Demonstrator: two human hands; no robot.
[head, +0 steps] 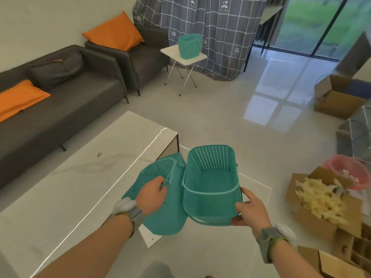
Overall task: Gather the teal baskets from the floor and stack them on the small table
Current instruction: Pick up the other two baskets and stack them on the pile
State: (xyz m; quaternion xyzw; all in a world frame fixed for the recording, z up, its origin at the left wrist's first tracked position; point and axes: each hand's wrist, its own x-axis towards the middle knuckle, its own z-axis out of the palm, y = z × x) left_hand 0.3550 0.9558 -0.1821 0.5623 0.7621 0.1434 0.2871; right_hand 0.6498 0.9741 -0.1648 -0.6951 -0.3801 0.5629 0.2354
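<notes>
Two baskets are carried toward the small table (183, 52).
An upright basket (210, 189) is gripped by the right hand (250, 210), a tilted basket (160, 199) by the left hand (153, 194); the stack (189, 46) lies at twelve o'clock.

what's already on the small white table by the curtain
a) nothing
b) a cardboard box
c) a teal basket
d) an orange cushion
c, a teal basket stands on the small white table in front of the checked curtain, while the hands hold two more nearer the camera.
</notes>
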